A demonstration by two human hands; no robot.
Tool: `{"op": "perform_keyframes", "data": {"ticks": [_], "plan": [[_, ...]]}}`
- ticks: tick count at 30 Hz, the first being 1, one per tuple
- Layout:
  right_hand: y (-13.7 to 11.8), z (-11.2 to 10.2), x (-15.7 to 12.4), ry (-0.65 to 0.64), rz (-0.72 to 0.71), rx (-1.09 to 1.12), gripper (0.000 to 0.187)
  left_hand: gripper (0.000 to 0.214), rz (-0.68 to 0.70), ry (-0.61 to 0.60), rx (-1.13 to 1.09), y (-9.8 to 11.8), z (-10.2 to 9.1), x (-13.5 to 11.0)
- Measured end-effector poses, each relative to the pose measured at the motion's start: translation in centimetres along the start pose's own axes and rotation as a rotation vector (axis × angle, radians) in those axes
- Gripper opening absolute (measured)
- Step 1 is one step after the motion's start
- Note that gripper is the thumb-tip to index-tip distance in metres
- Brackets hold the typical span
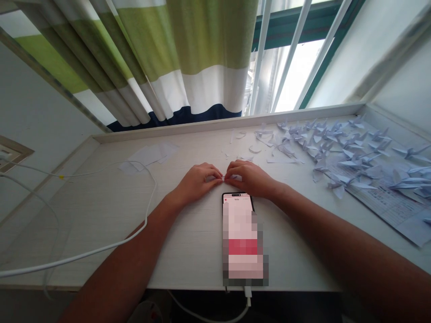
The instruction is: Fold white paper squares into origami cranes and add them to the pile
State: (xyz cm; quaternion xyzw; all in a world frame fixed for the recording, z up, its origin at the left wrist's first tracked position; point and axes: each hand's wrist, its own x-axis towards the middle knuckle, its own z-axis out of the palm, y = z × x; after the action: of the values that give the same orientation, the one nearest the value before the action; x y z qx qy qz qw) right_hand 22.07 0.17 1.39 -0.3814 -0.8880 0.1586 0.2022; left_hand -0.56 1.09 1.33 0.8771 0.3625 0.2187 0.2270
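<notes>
My left hand and my right hand meet over the white desk, fingertips almost touching. Both are closed in a pinch on a small piece of white paper, most of it hidden by the fingers, so its shape cannot be made out. Just below the hands a phone lies face up with a lit, partly blurred screen. To the right, many folded white paper cranes lie in a loose heap. Thin paper scraps are scattered beyond my right hand.
Flat paper sheets lie at the back left. A white cable loops across my left forearm; another cable runs from the phone over the desk's front edge. A written sheet sits under the cranes. A curtain and barred window stand behind.
</notes>
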Motion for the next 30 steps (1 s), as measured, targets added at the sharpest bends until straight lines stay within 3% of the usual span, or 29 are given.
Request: {"op": "perform_keyframes", "data": {"ticks": [5, 8, 17, 23, 30], "plan": [[0.0, -0.5, 0.1, -0.067, -0.225, -0.180, 0.018, 0.014, 0.133, 0.006, 0.318, 0.8, -0.1, -0.2], [-0.3, -0.7, 0.2, -0.085, -0.263, -0.202, 0.021, 0.021, 0.172, -0.027, 0.365, 1.3, 0.1, -0.3], [-0.2, 0.4, 0.5, 0.037, 0.093, 0.031, 0.014, 0.012, -0.120, 0.030, 0.059, 0.7, 0.6, 0.2], [-0.1, 0.5, 0.9, 0.060, 0.217, 0.198, 0.011, 0.011, -0.196, 0.042, -0.127, 0.1, 0.5, 0.3], [-0.5, 0.1, 0.9, 0.058, 0.261, 0.251, 0.012, 0.017, -0.254, 0.039, -0.178, 0.1, 0.2, 0.4]]}}
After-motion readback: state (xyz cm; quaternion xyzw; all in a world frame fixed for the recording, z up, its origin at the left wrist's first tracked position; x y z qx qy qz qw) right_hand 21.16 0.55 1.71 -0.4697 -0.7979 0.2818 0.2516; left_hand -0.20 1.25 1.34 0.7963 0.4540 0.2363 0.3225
